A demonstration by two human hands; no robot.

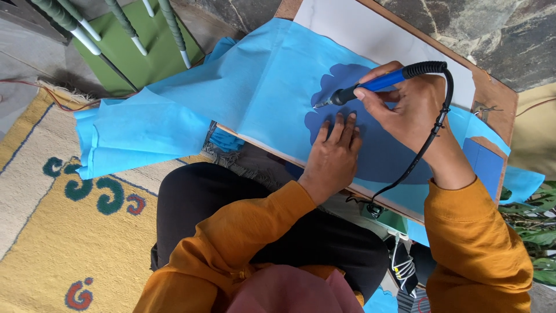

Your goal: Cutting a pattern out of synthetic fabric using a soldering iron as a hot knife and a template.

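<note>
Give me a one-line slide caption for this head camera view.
Right hand guides a blue-handled hot tool over light blue fabric.

1. Rug point(52, 243): yellow and cream woven pile, with dark green scrolls, red curls and thin blue lines; fringed edge near the board.
2. Green stand point(136, 49): flat green base, top left, carrying several upright rods wrapped in dark green with white lower ends.
3. Stone floor point(463, 23): grey, mottled slabs along the top edge.
4. Leaves point(536, 229): green foliage at the right edge.
5. White cable bundle point(403, 268): coiled, lying low beside a dark object, lower right of centre.
6. Thin red wire point(35, 84): runs along the rug's upper left edge.
</note>
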